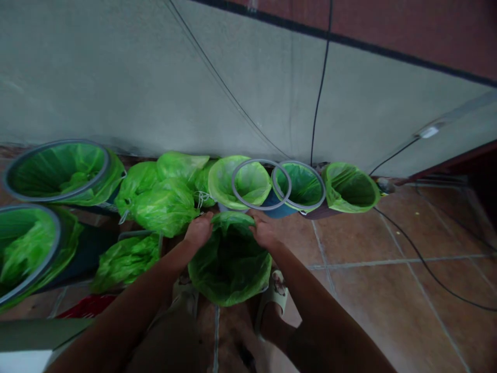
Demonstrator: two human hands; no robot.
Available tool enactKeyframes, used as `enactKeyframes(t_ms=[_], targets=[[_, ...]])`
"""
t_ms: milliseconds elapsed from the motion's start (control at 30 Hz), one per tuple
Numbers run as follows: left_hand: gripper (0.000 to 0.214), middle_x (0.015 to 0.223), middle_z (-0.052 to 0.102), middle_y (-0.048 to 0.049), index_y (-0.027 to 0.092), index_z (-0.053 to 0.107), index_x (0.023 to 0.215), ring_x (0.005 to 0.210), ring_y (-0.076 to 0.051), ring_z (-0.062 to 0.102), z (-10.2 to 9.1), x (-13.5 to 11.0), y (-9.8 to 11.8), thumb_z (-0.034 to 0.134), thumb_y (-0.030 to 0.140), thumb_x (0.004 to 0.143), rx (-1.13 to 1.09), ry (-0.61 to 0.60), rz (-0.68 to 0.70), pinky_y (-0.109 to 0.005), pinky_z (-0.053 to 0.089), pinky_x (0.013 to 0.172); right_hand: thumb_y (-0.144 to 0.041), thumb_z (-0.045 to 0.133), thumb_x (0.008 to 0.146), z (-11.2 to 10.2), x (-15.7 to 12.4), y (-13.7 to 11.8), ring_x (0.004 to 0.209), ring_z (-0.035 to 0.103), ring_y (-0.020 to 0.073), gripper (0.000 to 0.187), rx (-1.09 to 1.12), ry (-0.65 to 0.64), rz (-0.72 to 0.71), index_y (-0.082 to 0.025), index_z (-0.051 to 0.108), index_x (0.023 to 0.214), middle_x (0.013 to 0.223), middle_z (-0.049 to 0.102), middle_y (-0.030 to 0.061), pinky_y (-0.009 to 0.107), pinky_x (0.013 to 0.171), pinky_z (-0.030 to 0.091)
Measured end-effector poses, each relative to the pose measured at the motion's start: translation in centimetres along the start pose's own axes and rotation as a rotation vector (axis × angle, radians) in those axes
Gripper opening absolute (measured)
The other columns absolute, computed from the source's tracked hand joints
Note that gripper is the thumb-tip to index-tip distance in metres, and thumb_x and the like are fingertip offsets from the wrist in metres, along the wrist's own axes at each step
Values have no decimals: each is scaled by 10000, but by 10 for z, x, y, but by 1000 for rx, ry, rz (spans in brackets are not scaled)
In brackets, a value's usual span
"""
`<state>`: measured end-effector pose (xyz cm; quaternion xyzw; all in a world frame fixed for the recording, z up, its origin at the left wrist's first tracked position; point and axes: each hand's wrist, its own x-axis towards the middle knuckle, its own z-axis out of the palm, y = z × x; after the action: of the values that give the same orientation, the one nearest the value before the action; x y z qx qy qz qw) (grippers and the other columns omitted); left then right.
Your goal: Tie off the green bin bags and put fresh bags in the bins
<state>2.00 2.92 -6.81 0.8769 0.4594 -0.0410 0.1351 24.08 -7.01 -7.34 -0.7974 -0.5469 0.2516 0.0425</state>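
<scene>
A green trash bag (pixel 233 287) lines a round bin between my feet, its mouth spread wide and its edge folded over the rim. My left hand (pixel 199 229) is closed on the bag's far left edge, fingers curled over the rim. Opposite it, my right hand (pixel 264 231) grips the far right edge in the same way. The bin itself is almost wholly hidden by the bag. Just beyond my hands, a grey ring (pixel 234 187) lies across a bin lined with a pale green bag (pixel 219 178).
Along the wall stand another ringed bin (pixel 318 199) and a lined bin (pixel 351 204). Tied green bags (pixel 165 207) sit to the left, near two large ringed bins (pixel 58 197) (pixel 58 248). A green bag heap (pixel 126 261) fills a container. A black cable (pixel 419 259) crosses the tiles.
</scene>
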Motion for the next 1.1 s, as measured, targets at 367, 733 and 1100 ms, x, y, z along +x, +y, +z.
enactKeyframes(t_ms=[367,733,1100], targets=[[233,983,660,-132,144,502,1063,970,-233,643,2,-1,2,420,94,850,-46,-40,-26,-311,473,824,-378,385,981,-23,30,-64,984,644,198,358,-40,85,-258,-205,692,1041,1064,710,80,285,883,446],[176,978,677,-99,185,532,1027,942,-224,660,5,-25,15,442,214,879,-162,-20,-236,-299,470,778,-223,626,842,-11,27,-56,1012,638,264,277,-110,36,-224,-160,665,1110,1073,696,144,353,903,465],[758,1328,537,-216,95,392,1378,1202,-316,548,-12,-59,-7,508,596,821,-296,52,-278,-407,449,960,-324,463,887,-19,-48,1,1100,583,259,389,360,637,91,-119,594,1191,1183,639,149,406,970,445]])
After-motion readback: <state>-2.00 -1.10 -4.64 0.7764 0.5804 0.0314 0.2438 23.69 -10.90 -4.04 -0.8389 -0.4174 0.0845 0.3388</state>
